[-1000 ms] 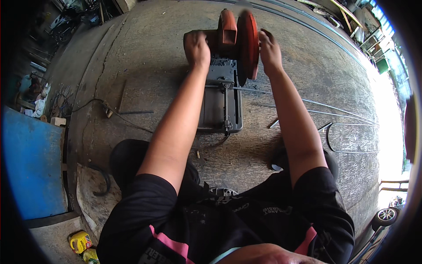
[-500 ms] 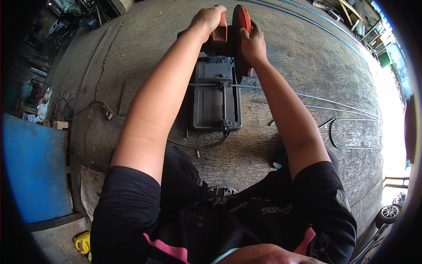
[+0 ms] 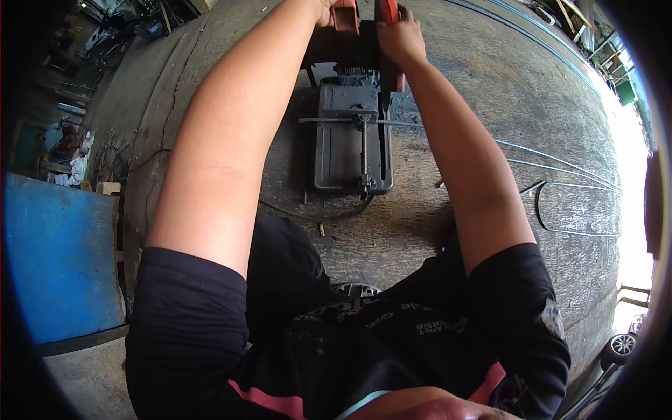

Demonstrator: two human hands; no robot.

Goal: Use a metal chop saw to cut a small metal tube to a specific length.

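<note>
A cut-off saw stands on the floor ahead of me, its dark metal base (image 3: 343, 157) nearest and its red-housed head (image 3: 346, 17) raised at the top edge of the view. My left hand (image 3: 325, 10) grips the red part of the head; some of its fingers are cut off by the frame. Round the red blade guard (image 3: 399, 81), my right hand (image 3: 404, 40) is closed, thumb toward the near side. A thin metal bar (image 3: 311, 120) lies across the base, by the vise screw (image 3: 364, 150).
Long thin metal rods (image 3: 539, 162) run over the worn floor to the right, near a bent rod loop (image 3: 542, 210). A dark cable (image 3: 308, 212) curves in front of the saw. At left stands a blue panel (image 3: 59, 259), with clutter behind it.
Both hands and the saw's head now appear higher in the view, partly past its top edge. The base also sits slightly higher and further right. Both hands remain on the saw.
</note>
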